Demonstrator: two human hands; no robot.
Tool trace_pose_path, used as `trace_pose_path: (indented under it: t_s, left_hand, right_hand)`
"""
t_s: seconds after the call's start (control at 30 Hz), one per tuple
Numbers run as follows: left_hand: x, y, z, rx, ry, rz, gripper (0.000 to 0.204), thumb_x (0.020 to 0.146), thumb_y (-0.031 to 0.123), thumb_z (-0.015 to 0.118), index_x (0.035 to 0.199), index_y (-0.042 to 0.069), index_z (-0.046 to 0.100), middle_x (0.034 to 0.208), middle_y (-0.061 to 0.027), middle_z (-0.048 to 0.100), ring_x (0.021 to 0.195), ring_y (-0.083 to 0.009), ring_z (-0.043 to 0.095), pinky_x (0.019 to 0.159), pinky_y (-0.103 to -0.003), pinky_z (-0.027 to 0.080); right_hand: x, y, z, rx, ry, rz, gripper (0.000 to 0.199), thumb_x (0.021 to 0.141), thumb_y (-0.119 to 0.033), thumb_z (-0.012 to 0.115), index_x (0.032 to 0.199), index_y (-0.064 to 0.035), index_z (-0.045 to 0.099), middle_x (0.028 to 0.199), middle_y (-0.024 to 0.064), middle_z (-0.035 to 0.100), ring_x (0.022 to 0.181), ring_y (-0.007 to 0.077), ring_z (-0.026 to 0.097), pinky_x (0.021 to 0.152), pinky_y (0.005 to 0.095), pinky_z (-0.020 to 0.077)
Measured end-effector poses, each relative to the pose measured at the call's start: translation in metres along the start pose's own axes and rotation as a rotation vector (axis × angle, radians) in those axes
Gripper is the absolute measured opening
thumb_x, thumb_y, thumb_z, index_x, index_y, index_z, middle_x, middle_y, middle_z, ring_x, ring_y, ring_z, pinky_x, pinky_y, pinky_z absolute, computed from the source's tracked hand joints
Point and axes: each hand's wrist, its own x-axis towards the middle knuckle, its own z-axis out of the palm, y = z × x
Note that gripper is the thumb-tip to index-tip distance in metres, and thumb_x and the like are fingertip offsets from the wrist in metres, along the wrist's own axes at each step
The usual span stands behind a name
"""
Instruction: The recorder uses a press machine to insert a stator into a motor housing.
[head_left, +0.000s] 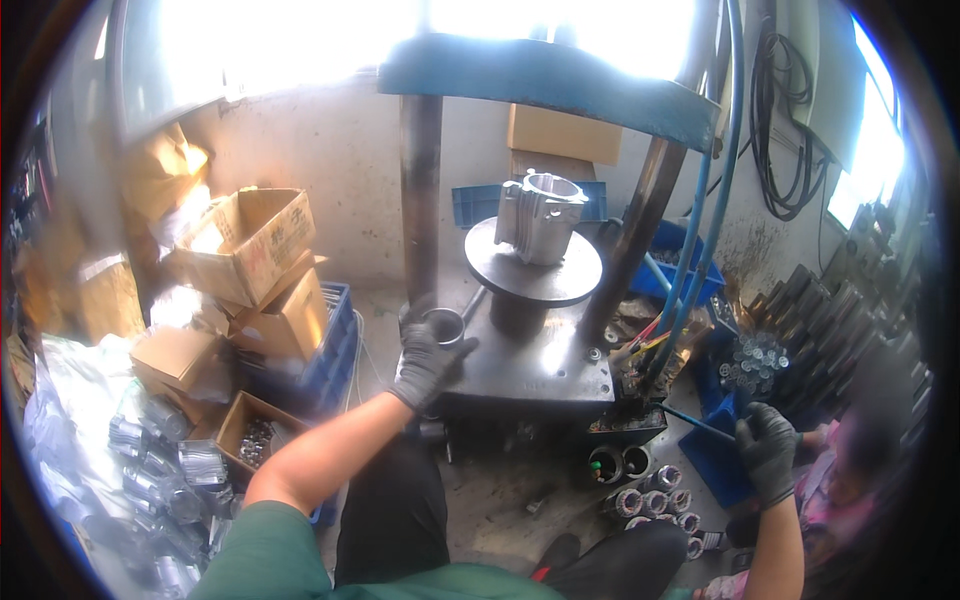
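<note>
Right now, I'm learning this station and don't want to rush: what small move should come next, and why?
Probably raise the round metal part in the left hand toward the finned housing: the part is held lower than the round plate, where the housing stands upright, open end up. The right hand is on a rod.

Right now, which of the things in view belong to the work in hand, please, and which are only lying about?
Seemingly in use:
- metal sleeve, held by the left hand
- blue rod, held by the right hand
- finned metal casting, standing on the round plate

Probably just lying about:
- open cardboard box, at left
- blue crate, below it
</note>
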Motion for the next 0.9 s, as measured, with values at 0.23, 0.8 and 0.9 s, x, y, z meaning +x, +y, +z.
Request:
trace_pose_path:
  t_s: [0.23,0.8,0.9]
  left_hand:
    - [-0.044,0.125,0.025,-1.108,-0.626,-0.477,0.042,0.100,0.043,0.078,0.117,0.005,0.073,0.096,0.0024,0.066,0.090,-0.0078,0.061,0.085,-0.027,0.051]
    - [-0.086,0.130,0.106,-0.241,-0.997,0.415,0.036,0.096,0.039,0.070,0.109,0.005,0.073,0.108,-0.0181,0.072,0.107,-0.0376,0.069,0.094,-0.049,0.055]
    - [-0.082,0.135,0.101,-0.238,-1.017,0.435,0.038,0.096,0.041,0.071,0.110,0.005,0.073,0.107,-0.0180,0.072,0.107,-0.0369,0.070,0.094,-0.049,0.055]
  right_hand:
    - [0.039,-0.108,-0.040,-0.541,-0.658,-0.076,0.039,0.088,-0.040,0.074,0.111,-0.0085,0.073,0.105,0.0167,0.073,0.102,0.0373,0.072,0.090,0.0500,0.0561]
    - [0.316,-0.238,0.169,0.991,-0.597,0.599,0.064,0.104,-0.070,0.052,0.108,-0.0081,0.067,0.066,0.0054,0.057,0.052,0.0178,0.054,0.046,0.0336,0.0436]
    - [0.328,-0.223,0.183,1.395,-0.991,0.610,0.057,0.104,-0.064,0.058,0.111,-0.0080,0.065,0.071,0.0083,0.064,0.051,0.0161,0.060,0.038,0.0286,0.0364]
